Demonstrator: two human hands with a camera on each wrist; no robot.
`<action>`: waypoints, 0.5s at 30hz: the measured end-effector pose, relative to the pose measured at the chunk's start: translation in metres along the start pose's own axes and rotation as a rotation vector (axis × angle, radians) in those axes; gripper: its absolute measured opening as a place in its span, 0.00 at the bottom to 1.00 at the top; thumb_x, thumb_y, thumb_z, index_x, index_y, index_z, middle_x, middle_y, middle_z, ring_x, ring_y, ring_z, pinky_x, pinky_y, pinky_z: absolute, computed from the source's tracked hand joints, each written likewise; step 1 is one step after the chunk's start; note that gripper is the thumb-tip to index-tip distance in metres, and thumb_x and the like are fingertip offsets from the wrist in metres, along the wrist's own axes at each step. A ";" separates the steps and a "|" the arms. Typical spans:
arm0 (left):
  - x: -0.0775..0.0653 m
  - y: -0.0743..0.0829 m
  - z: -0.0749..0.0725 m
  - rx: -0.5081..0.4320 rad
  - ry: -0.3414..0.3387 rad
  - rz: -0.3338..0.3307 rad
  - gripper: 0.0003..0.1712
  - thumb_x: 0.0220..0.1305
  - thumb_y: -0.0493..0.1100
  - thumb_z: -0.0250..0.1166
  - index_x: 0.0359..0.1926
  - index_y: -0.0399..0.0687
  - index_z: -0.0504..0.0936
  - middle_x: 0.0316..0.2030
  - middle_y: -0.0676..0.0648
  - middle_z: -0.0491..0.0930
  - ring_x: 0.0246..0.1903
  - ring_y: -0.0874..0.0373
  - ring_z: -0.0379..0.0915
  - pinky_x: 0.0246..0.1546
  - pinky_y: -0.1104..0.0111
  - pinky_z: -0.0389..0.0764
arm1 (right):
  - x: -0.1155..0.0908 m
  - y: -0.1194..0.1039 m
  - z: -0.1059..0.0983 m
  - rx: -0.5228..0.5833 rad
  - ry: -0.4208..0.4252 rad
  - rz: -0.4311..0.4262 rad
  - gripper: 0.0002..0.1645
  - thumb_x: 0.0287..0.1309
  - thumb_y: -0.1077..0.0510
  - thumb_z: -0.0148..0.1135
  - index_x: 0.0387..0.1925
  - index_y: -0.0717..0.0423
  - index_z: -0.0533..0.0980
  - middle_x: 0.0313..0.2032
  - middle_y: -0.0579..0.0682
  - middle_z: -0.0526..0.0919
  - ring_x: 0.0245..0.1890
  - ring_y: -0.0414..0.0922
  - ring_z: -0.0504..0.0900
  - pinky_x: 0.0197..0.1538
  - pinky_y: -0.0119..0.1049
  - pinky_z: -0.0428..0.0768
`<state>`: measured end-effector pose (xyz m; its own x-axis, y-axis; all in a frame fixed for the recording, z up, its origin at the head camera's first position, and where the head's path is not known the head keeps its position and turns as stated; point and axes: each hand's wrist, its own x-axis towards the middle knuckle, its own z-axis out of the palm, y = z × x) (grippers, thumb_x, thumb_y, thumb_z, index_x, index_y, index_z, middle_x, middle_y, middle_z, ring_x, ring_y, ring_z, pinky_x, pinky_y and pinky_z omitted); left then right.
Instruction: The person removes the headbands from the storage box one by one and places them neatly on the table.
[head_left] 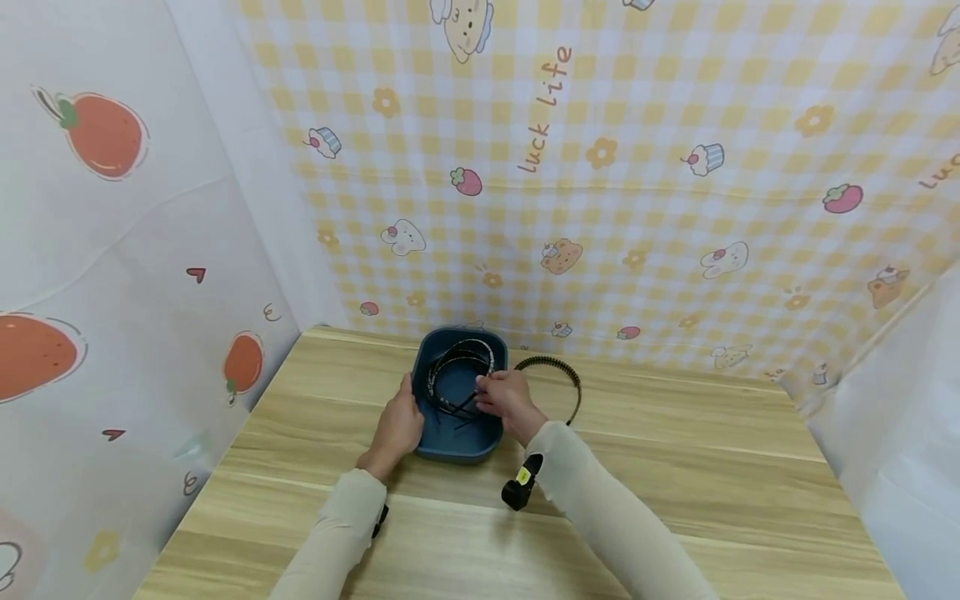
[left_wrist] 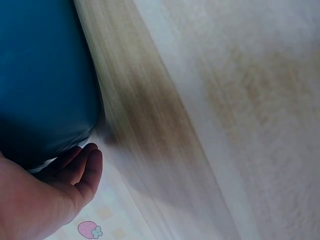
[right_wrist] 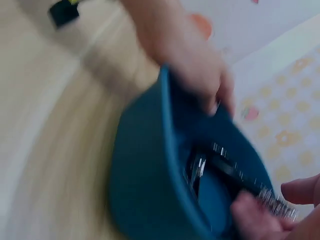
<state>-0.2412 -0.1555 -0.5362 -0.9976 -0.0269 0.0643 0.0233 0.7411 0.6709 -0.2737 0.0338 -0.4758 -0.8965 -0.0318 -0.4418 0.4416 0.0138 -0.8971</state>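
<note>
A deep blue plastic bin [head_left: 459, 454] stands on the table and looks tipped in the right wrist view. My left hand [head_left: 397, 423] grips its left side, thumb at the rim; in the left wrist view the fingers [left_wrist: 90, 172] curl against the outside of the bin [left_wrist: 45, 75]. Inside lie several thin dark headbands [head_left: 442, 404], some glittering with stones. Over the right rim, my right hand [head_left: 510, 400] reaches in and pinches a sparkling headband [right_wrist: 275, 202] between thumb and fingers, blurred in the right wrist view.
Just right of the bin, a black headband with a toothed edge [head_left: 551, 362] lies on the wooden table [head_left: 675, 467], partly behind my right wrist. A yellow checked cloth [head_left: 637, 208] hangs close behind the bin, and a white printed cloth [head_left: 150, 250] hangs on the left.
</note>
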 end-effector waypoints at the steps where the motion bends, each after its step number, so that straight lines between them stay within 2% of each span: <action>1: 0.000 0.000 0.000 -0.001 -0.002 -0.003 0.32 0.71 0.31 0.43 0.74 0.27 0.51 0.45 0.29 0.81 0.44 0.37 0.80 0.47 0.48 0.79 | 0.001 0.001 -0.001 -0.011 0.018 -0.010 0.18 0.68 0.63 0.58 0.55 0.71 0.76 0.49 0.67 0.83 0.36 0.47 0.88 0.43 0.39 0.85; 3: 0.000 0.000 0.001 -0.001 -0.007 -0.005 0.32 0.72 0.31 0.42 0.74 0.28 0.50 0.45 0.29 0.81 0.44 0.38 0.80 0.48 0.48 0.79 | 0.003 0.003 -0.003 -0.015 0.049 -0.030 0.16 0.67 0.65 0.58 0.52 0.72 0.78 0.43 0.66 0.85 0.25 0.42 0.86 0.36 0.36 0.86; 5: 0.000 -0.001 0.001 -0.002 -0.012 -0.007 0.32 0.72 0.32 0.42 0.75 0.28 0.50 0.42 0.31 0.81 0.43 0.38 0.80 0.48 0.48 0.79 | 0.004 0.005 -0.004 -0.017 0.062 -0.034 0.15 0.66 0.66 0.58 0.51 0.73 0.79 0.40 0.65 0.86 0.22 0.39 0.84 0.33 0.33 0.85; 10: 0.000 -0.001 0.001 -0.001 -0.008 -0.008 0.32 0.72 0.31 0.42 0.75 0.29 0.50 0.37 0.34 0.81 0.41 0.39 0.80 0.46 0.49 0.79 | 0.006 0.007 -0.004 -0.046 0.078 -0.050 0.15 0.66 0.68 0.57 0.51 0.73 0.79 0.37 0.62 0.87 0.25 0.39 0.85 0.32 0.30 0.84; 15: -0.001 -0.001 0.000 0.008 -0.011 -0.011 0.32 0.73 0.32 0.42 0.75 0.29 0.50 0.44 0.31 0.81 0.43 0.39 0.80 0.46 0.49 0.79 | 0.007 0.008 -0.003 -0.049 0.082 -0.081 0.13 0.67 0.68 0.56 0.49 0.73 0.79 0.35 0.61 0.87 0.25 0.39 0.84 0.32 0.29 0.84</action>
<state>-0.2407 -0.1560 -0.5372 -0.9984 -0.0278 0.0492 0.0120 0.7460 0.6658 -0.2762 0.0371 -0.4864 -0.9298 0.0476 -0.3650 0.3674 0.0631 -0.9279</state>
